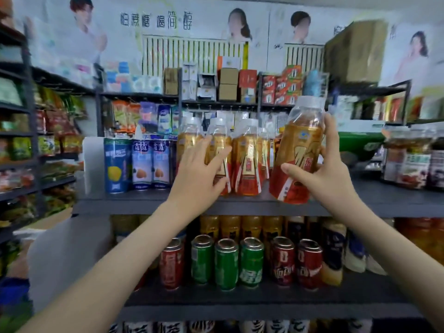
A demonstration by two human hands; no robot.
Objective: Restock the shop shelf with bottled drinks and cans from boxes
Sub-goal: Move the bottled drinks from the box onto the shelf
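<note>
Head view. Nearest me, two bare forearms reach upward. Left hand (199, 174), fingers straight and spread, presses against the row of gold-and-red bottles (245, 159) standing on the upper shelf (144, 205). Right hand (331, 169) grips a matching bottle (298, 150), thumb in front, fingers behind. I see it tilted, base at the shelf's front edge, just right of the row. Blue cans (117, 164) stand left; red and green cans (225, 263) occupy the shelf below.

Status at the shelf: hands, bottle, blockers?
Right hand grips gold-and-red labelled clear plastic bottle, tilted, at dark shelf front. Left hand presses on standing row of matching bottles. No blocker visible.
</note>
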